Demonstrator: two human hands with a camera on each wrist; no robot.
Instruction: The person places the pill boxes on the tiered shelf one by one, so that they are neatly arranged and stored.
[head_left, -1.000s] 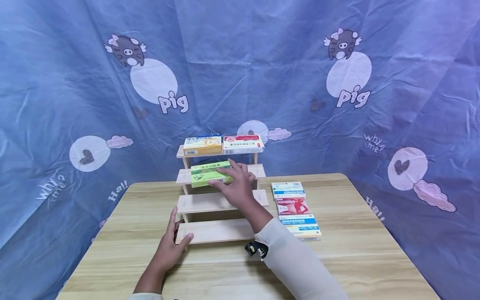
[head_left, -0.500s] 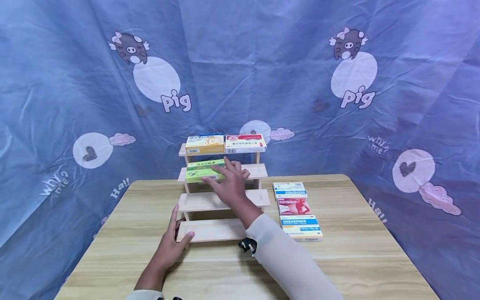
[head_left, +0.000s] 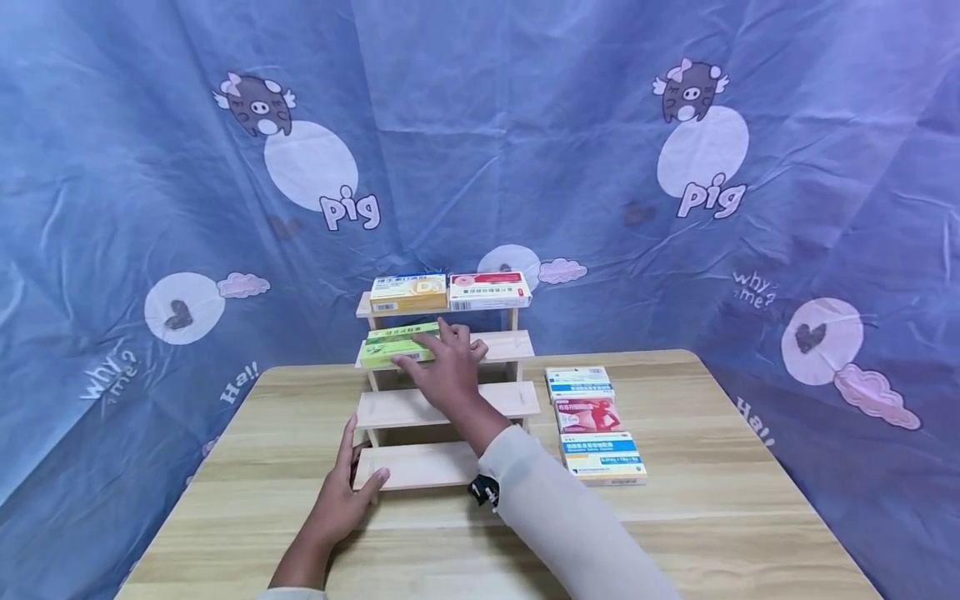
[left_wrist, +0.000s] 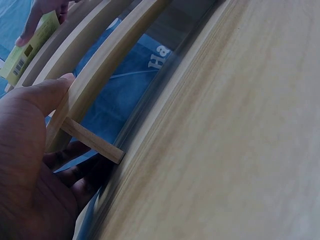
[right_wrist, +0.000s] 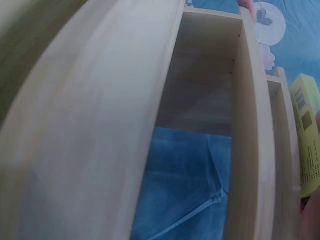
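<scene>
My right hand (head_left: 448, 367) holds a green medicine box (head_left: 386, 350) by its right end, with the thumb at the front edge and fingers over the top. The box lies at the left of the second tier from the top of a wooden stepped shelf (head_left: 423, 464). In the right wrist view the green box (right_wrist: 307, 135) shows at the right edge, the hand mostly cut off. My left hand (head_left: 341, 496) grips the left end of the lowest tier; the left wrist view shows its thumb (left_wrist: 52, 92) on the board and the other fingers beneath.
On the top tier lie a yellow-and-white medicine box (head_left: 408, 292) and a red-and-white one (head_left: 490, 290). Right of the shelf, on the wooden table (head_left: 712, 500), lie a blue-and-white box (head_left: 579, 383), a red box (head_left: 587, 415) and a larger blue-and-white box (head_left: 602, 458). Patterned cloth (head_left: 480, 125) hangs behind.
My right hand has moved the green box left and down onto the second tier, toward its left end. The left hand keeps its grip on the lowest tier.
</scene>
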